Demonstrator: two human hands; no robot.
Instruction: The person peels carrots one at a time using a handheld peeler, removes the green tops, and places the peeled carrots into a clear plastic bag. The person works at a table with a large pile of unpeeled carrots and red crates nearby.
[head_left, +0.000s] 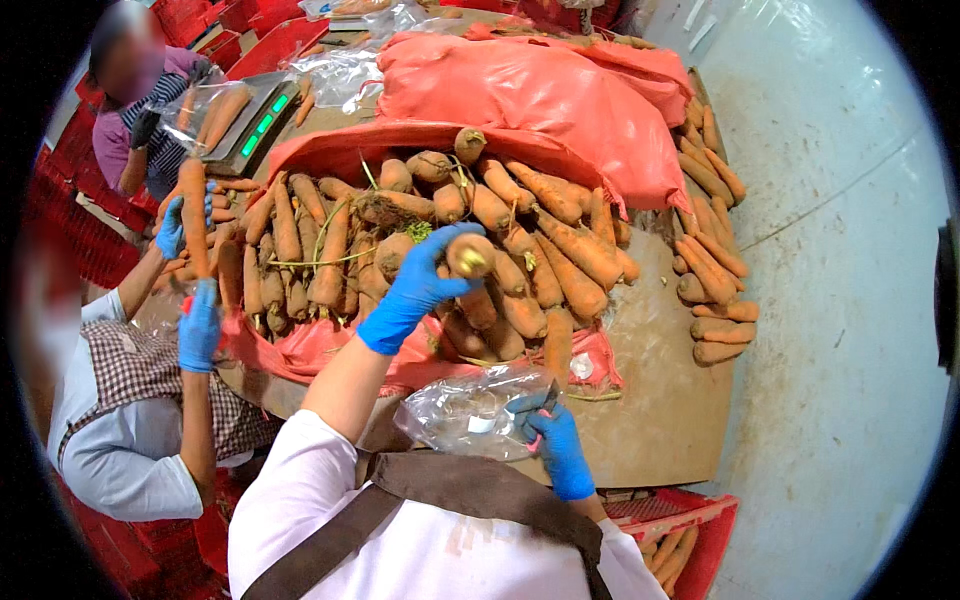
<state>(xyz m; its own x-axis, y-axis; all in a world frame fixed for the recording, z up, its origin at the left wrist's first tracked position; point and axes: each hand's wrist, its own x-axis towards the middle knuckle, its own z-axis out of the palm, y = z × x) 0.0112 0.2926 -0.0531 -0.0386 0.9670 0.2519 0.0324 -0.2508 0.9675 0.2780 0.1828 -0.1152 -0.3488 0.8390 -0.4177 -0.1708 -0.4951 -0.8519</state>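
Observation:
My left hand (424, 289), in a blue glove, grips a carrot (471, 255) by its top end, the green-yellow crown facing up, above the heaped carrots. In my right hand (556, 442), also gloved in blue, is a small knife (535, 442) with a pink handle, its dark blade pointing up. A clear plastic bag (480, 409) with a white label lies against the right hand's fingers. Large soil-marked carrots (574, 277) spill from an open red sack (285, 356) in front of me. A leafy green sprig lies among them.
Another red sack (525, 82) lies behind the pile. More carrots (712, 277) line the table's right edge by a pale wall. A red crate (675, 517) stands below at right. Two co-workers are at left, one holding a carrot (193, 217), one beside a scale (251, 124).

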